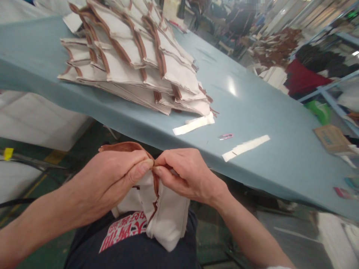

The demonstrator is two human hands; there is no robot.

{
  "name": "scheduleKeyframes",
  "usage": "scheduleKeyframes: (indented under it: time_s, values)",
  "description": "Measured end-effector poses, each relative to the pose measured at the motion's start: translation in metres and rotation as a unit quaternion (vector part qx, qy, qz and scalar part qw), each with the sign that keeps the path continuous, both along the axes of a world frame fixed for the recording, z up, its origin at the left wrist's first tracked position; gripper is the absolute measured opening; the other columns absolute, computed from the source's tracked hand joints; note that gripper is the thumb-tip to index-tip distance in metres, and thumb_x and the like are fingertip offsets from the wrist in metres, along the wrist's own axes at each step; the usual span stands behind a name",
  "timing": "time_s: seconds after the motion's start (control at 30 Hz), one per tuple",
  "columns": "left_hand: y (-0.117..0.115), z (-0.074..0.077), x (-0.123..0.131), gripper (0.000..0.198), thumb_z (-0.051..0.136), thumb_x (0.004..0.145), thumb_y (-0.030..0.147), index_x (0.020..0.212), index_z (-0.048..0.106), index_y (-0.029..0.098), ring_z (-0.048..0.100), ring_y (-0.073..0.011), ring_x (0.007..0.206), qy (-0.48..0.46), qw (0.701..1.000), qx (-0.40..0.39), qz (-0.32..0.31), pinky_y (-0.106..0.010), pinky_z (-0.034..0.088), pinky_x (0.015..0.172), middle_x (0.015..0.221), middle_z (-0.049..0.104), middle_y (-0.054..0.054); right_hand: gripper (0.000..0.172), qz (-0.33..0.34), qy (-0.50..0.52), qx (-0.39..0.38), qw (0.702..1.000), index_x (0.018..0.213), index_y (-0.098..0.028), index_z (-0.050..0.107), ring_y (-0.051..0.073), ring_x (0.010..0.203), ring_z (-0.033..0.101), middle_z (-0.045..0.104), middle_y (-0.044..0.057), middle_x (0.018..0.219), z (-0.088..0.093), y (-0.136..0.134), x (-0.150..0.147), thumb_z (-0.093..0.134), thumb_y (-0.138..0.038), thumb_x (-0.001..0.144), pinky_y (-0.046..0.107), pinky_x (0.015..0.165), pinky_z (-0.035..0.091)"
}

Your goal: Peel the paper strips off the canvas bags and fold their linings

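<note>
A white fabric piece with brown trim hangs down in front of my lap, below the table's near edge. My left hand pinches its brown edge between thumb and fingers. Right beside it, my right hand is closed in a pinch on the same edge, with the fingertips of both hands almost touching. From that spot the brown edging runs down the middle of the piece. Whatever lies directly under the fingertips is hidden.
A blue-topped table crosses the view. On it lie a large pile of brown-trimmed white pieces, white strips and pink-handled thread snips. A cardboard box stands at the right, near a shelf rack.
</note>
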State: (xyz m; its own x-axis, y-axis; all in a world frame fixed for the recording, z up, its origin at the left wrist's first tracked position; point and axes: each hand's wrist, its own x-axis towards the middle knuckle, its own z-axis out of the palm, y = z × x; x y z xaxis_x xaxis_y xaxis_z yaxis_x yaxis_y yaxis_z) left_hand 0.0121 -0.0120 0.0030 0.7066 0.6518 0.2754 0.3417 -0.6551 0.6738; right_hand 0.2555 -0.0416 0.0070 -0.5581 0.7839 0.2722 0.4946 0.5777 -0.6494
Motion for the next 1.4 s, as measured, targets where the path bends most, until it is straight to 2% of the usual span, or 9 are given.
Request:
scheduleKeyframes:
  time_s: [0.1, 0.23, 0.4, 0.6, 0.77, 0.93, 1.1, 1.2, 1.4]
  values:
    - [0.006, 0.008, 0.002, 0.043, 0.041, 0.120, 0.016, 0.081, 0.054, 0.027, 0.060, -0.0144, 0.070, 0.007, 0.999, -0.005, -0.040, -0.029, 0.041, 0.063, 0.077, 0.065, 0.006, 0.025, 0.007, 0.004, -0.021, 1.000, 0.093, -0.024, 0.062, 0.017, 0.071, 0.064, 0.072, 0.002, 0.080, -0.002, 0.001, 0.001, 0.057, -0.030, 0.116, 0.031, 0.072, 0.044]
    - [0.007, 0.016, 0.010, 0.043, 0.040, 0.118, 0.017, 0.078, 0.051, 0.026, 0.050, -0.0123, 0.061, -0.019, 0.999, -0.001, -0.033, -0.028, 0.039, 0.061, 0.071, 0.057, 0.008, 0.032, -0.006, 0.045, -0.043, 0.998, 0.092, -0.024, 0.063, 0.017, 0.073, 0.063, 0.072, 0.001, 0.082, -0.005, 0.002, 0.003, 0.056, -0.039, 0.120, 0.031, 0.074, 0.046]
    - [0.006, 0.000, 0.016, 0.044, 0.045, 0.117, 0.024, 0.073, 0.046, 0.025, 0.046, -0.0112, 0.056, -0.066, 0.994, -0.089, -0.020, -0.025, 0.039, 0.055, 0.066, 0.047, 0.008, 0.031, 0.012, 0.110, -0.104, 0.988, 0.095, -0.022, 0.067, 0.015, 0.074, 0.063, 0.073, 0.000, 0.084, -0.011, 0.003, 0.006, 0.058, -0.039, 0.120, 0.028, 0.073, 0.047]
    - [0.009, -0.018, 0.009, 0.043, 0.045, 0.116, 0.024, 0.074, 0.051, 0.024, 0.041, -0.0115, 0.053, -0.085, 0.980, -0.176, -0.038, -0.023, 0.040, 0.049, 0.066, 0.045, 0.007, 0.025, 0.022, 0.098, -0.048, 0.994, 0.097, -0.021, 0.067, 0.014, 0.074, 0.062, 0.075, 0.000, 0.086, -0.015, 0.002, 0.006, 0.056, -0.028, 0.118, 0.027, 0.074, 0.046]
    - [0.004, -0.017, -0.001, 0.037, 0.056, 0.115, 0.024, 0.080, 0.068, 0.024, 0.060, -0.0127, 0.059, -0.043, 0.989, -0.127, -0.057, -0.023, 0.045, 0.056, 0.069, 0.068, 0.005, 0.027, 0.019, 0.040, -0.050, 0.998, 0.100, -0.023, 0.067, 0.017, 0.079, 0.067, 0.078, 0.002, 0.090, -0.013, -0.001, 0.012, 0.055, -0.035, 0.121, 0.030, 0.080, 0.047]
    - [0.003, -0.015, -0.003, 0.029, 0.062, 0.115, 0.026, 0.088, 0.072, 0.028, 0.068, -0.0123, 0.062, -0.027, 0.997, -0.044, -0.059, -0.024, 0.045, 0.059, 0.073, 0.076, 0.008, 0.029, 0.034, -0.034, -0.029, 0.998, 0.102, -0.024, 0.066, 0.019, 0.084, 0.069, 0.081, 0.005, 0.093, -0.002, -0.008, 0.015, 0.047, -0.032, 0.123, 0.033, 0.082, 0.046]
    - [0.004, -0.011, 0.003, 0.033, 0.052, 0.114, 0.019, 0.083, 0.064, 0.027, 0.067, -0.0140, 0.058, 0.027, 0.996, 0.048, -0.072, -0.030, 0.042, 0.059, 0.071, 0.073, 0.006, 0.030, 0.019, -0.083, 0.024, 0.996, 0.101, -0.023, 0.064, 0.021, 0.079, 0.064, 0.077, 0.005, 0.088, 0.003, -0.012, 0.014, 0.042, -0.025, 0.121, 0.035, 0.078, 0.043]
    - [-0.002, -0.010, 0.010, 0.033, 0.051, 0.105, 0.016, 0.074, 0.050, 0.027, 0.053, -0.0133, 0.046, 0.041, 0.993, 0.097, -0.045, -0.034, 0.032, 0.052, 0.059, 0.059, 0.007, 0.033, 0.026, -0.092, 0.034, 0.995, 0.098, -0.023, 0.063, 0.021, 0.078, 0.063, 0.077, 0.005, 0.087, 0.001, -0.014, 0.013, 0.041, -0.026, 0.122, 0.036, 0.078, 0.042]
    - [-0.024, -0.034, 0.022, 0.033, 0.047, 0.102, 0.010, 0.075, 0.040, 0.027, 0.041, -0.0116, 0.046, -0.020, 0.995, 0.099, -0.004, -0.036, 0.022, 0.052, 0.057, 0.047, 0.009, 0.036, 0.025, -0.141, 0.043, 0.989, 0.092, -0.023, 0.063, 0.020, 0.078, 0.062, 0.077, 0.005, 0.087, 0.000, -0.019, 0.010, 0.043, -0.026, 0.122, 0.036, 0.078, 0.042]
